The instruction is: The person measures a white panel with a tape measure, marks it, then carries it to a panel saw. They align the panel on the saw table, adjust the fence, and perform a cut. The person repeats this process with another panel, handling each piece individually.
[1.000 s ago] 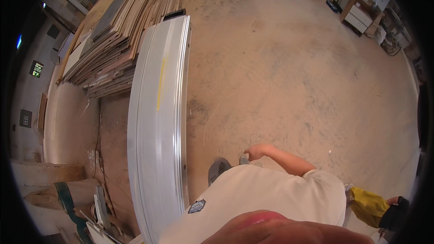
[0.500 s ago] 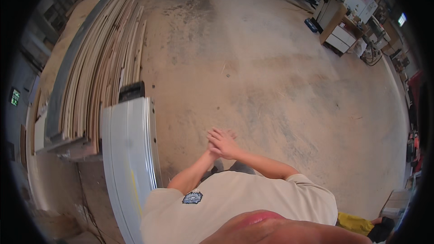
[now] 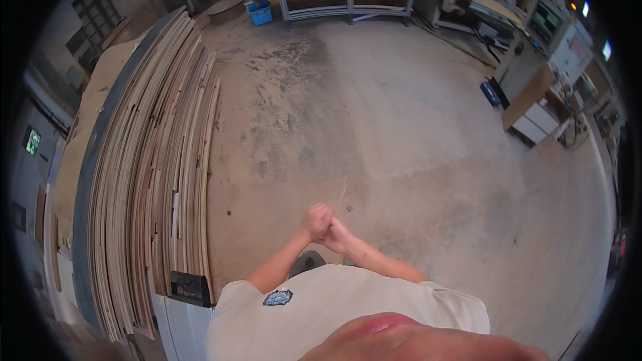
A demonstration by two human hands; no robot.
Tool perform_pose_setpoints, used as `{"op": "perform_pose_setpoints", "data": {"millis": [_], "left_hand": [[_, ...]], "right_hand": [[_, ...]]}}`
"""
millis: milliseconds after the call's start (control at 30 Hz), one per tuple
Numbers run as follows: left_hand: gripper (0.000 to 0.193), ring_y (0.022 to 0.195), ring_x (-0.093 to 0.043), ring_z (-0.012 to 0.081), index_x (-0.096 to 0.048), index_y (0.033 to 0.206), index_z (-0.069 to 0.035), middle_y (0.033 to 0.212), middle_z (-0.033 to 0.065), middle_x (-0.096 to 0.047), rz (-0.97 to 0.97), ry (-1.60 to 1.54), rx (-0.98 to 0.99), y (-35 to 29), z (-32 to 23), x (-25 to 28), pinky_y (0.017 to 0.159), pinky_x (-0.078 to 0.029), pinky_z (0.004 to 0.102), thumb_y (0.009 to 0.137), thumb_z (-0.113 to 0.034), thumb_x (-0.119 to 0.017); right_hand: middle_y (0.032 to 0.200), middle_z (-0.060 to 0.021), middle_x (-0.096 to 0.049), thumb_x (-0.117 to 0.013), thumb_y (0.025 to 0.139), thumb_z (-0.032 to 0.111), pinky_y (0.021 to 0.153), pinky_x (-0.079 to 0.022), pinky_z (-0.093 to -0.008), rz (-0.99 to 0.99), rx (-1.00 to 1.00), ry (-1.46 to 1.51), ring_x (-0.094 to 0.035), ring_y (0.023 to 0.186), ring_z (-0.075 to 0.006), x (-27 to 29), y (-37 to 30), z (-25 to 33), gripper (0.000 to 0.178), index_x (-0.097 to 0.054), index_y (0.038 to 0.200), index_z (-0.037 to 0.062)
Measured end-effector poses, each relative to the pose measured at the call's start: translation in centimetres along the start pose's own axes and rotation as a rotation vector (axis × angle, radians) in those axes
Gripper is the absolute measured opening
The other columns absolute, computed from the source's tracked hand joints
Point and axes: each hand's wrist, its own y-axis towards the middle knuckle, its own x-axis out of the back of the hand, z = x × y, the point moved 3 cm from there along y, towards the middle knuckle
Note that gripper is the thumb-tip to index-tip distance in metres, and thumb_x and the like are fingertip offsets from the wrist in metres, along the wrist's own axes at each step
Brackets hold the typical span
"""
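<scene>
My two hands meet low in front of my body, above the floor. My left hand [image 3: 317, 220] is closed, its fingers curled over the fingers of my right hand. My right hand [image 3: 339, 236] presses against it from the right, and its fingers are mostly hidden inside the left. No tool or part shows in either hand. Nearest to them is the dusty concrete floor [image 3: 281, 187]. On the left, a long stack of boards [image 3: 144, 160] runs away from me, with a black block-shaped piece [image 3: 190, 287] at its near end.
A silver metal beam [image 3: 187, 327] lies beside me at lower left. Across the far side stands a long metal-framed roller table [image 3: 348, 1], with a blue bin [image 3: 259, 13] by its left end. At right are a drawer cabinet [image 3: 535, 120], a blue case [image 3: 490, 93] and a machine cabinet [image 3: 568, 50].
My view has moved forward along the board stack, so the metal beam slid down and back. My hands went from right lying flat over left to left curled over the right fingers.
</scene>
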Motion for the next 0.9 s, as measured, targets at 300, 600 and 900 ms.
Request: {"op": "perform_pose_setpoints", "data": {"millis": [300,600,900], "left_hand": [[0.033,0.074,-0.067,0.0350,-0.072,0.084,-0.004,0.079,0.0173,-0.070,0.108,-0.055,0.991,13.4,38.6,9.7,0.065,-0.051,0.0404,0.085,-0.035,-0.063],[0.035,0.080,-0.067,0.0374,-0.073,0.095,-0.003,0.091,0.0214,-0.070,0.537,-0.071,0.457,52.8,53.8,15.3,0.072,-0.052,0.0454,0.087,-0.035,-0.059],[0.028,0.073,-0.067,0.0278,-0.070,0.086,-0.001,0.076,0.0159,-0.068,0.078,0.037,0.960,71.6,85.8,25.5,0.069,-0.052,0.0419,0.086,-0.026,-0.057]], "right_hand": [[0.119,-0.0129,-0.069,-0.060,0.095,0.030,0.091,-0.052,-0.0408,-0.075,0.071,-1.849,-0.068,0.102,-0.0309,12.0,32.6,29.9,0.035,-0.068,0.120,0.0076],[0.101,-0.0221,-0.071,-0.064,0.085,0.039,0.082,-0.053,-0.0448,-0.776,-0.877,-1.637,-0.068,0.092,-0.0357,34.8,29.3,52.9,0.039,-0.074,0.096,0.0029],[0.107,-0.0216,-0.070,-0.066,0.083,0.036,0.086,-0.052,-0.0439,-0.819,-1.061,-1.520,-0.067,0.099,-0.0349,37.4,61.1,75.4,0.037,-0.074,0.097,0.0035]]}}
